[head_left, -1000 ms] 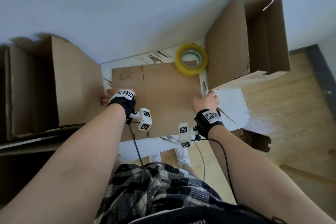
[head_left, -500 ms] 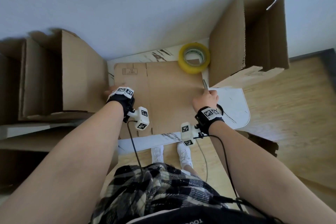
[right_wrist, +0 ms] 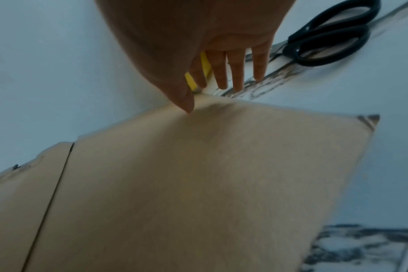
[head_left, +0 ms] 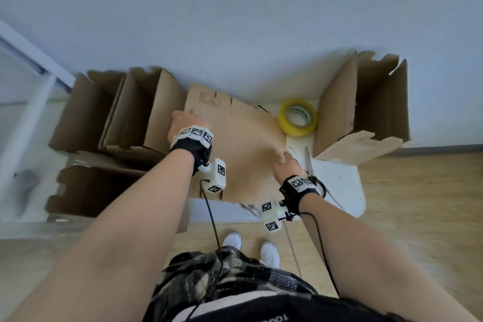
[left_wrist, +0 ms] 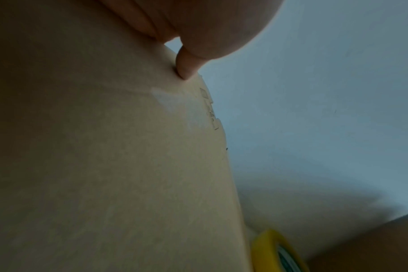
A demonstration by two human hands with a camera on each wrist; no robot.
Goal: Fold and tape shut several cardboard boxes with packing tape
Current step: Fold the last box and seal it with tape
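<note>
A flattened cardboard box [head_left: 245, 149] lies tilted over the white table [head_left: 337, 185], its far end raised toward the wall. My left hand [head_left: 183, 119] grips its left edge; in the left wrist view the thumb [left_wrist: 186, 68] presses on the cardboard [left_wrist: 110, 156]. My right hand [head_left: 282, 158] holds the right edge. In the right wrist view its thumb [right_wrist: 186, 104] sits on the board [right_wrist: 198, 184] and the straight fingers [right_wrist: 221, 73] reach past the edge. A yellow roll of packing tape [head_left: 298, 117] lies at the back right.
Black-handled scissors [head_left: 309, 162] [right_wrist: 326, 42] lie on the table just right of my right hand. An open, set-up box [head_left: 360, 107] stands at the right. Several open boxes [head_left: 125, 117] stand at the left. The wall is close behind the table.
The flat box has come up off the table and tilted toward the wall. My left hand slid farther up its left edge; my right hand moved inward along the right edge.
</note>
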